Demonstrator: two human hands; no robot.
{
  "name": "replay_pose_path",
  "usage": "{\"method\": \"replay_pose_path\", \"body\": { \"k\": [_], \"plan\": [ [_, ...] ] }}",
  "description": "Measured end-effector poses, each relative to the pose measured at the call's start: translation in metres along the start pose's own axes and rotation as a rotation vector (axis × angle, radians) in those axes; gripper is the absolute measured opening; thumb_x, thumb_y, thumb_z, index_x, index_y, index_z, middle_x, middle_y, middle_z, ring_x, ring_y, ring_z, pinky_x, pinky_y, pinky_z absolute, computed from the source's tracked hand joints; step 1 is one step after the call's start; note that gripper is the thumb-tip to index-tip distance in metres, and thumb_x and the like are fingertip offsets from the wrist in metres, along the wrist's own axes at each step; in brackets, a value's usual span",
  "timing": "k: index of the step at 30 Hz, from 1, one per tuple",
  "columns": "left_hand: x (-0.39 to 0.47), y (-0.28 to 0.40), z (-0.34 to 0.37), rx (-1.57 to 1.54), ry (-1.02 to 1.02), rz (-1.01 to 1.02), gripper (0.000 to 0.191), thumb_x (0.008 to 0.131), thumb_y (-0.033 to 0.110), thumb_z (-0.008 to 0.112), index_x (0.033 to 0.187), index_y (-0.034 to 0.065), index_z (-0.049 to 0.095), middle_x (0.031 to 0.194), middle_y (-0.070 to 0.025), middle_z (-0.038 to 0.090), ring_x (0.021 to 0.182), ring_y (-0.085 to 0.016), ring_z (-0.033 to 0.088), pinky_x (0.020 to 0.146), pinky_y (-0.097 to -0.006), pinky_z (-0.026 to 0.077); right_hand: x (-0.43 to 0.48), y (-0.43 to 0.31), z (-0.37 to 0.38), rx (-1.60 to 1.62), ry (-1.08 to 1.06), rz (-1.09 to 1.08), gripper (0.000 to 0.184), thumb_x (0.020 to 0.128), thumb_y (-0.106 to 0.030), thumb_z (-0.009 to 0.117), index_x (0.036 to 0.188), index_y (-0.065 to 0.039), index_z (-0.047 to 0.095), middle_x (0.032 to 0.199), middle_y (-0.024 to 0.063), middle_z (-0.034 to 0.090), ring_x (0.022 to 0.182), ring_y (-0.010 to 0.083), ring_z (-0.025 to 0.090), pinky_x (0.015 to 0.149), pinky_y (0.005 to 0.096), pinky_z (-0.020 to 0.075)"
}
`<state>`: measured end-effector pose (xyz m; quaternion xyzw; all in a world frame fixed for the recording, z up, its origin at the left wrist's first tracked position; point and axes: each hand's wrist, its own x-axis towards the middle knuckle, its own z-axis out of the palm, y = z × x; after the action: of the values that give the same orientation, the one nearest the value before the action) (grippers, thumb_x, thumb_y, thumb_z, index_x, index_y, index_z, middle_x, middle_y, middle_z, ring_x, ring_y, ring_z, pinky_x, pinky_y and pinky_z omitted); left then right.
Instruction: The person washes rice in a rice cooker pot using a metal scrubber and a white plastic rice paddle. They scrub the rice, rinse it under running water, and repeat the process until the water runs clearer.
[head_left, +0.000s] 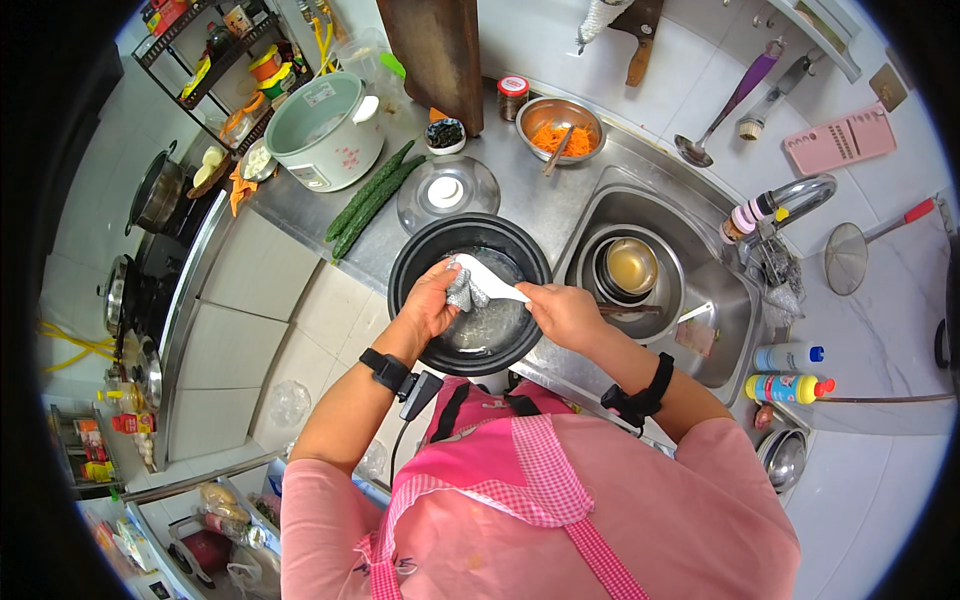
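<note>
My left hand (429, 304) presses a grey scrubbing cloth (466, 291) against the wide end of a white rice paddle (487, 277). The paddle's narrow handle is gripped in my right hand (566, 313). Both hands are over a black rice cooker inner pot (409, 259), which holds some cloudy water (480, 330). Just behind the pot, a round lid with a white knob (445, 192) lies on the steel counter. Two cucumbers (375, 199) lie to the left of that lid.
On the right, the sink (716, 360) holds stacked bowls (631, 266) under a faucet (814, 187). A pale green rice cooker body (322, 135) stands back left. Behind are a bowl of shredded carrot (561, 135), a lidded jar (513, 97) and an upright cutting board (439, 60).
</note>
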<state>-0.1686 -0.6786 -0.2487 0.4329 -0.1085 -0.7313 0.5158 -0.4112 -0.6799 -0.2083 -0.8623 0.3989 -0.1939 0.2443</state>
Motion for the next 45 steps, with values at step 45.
{"method": "replay_pose_path", "body": {
  "k": [45],
  "plan": [
    [0.007,-0.010,0.011,0.164,0.101,0.296,0.022,0.096,0.021,0.050,0.103,0.0017,0.058,0.091,-0.0031,0.063,0.079,-0.013,0.059,0.073,-0.0271,0.047,-0.013,0.016,0.003,0.457,0.023,0.294,0.035,0.084,-0.020,0.061,0.116,-0.008,0.061,0.088,0.0198,0.065,0.075,0.0308,0.066,0.068,0.0368,0.0497]
  ]
}}
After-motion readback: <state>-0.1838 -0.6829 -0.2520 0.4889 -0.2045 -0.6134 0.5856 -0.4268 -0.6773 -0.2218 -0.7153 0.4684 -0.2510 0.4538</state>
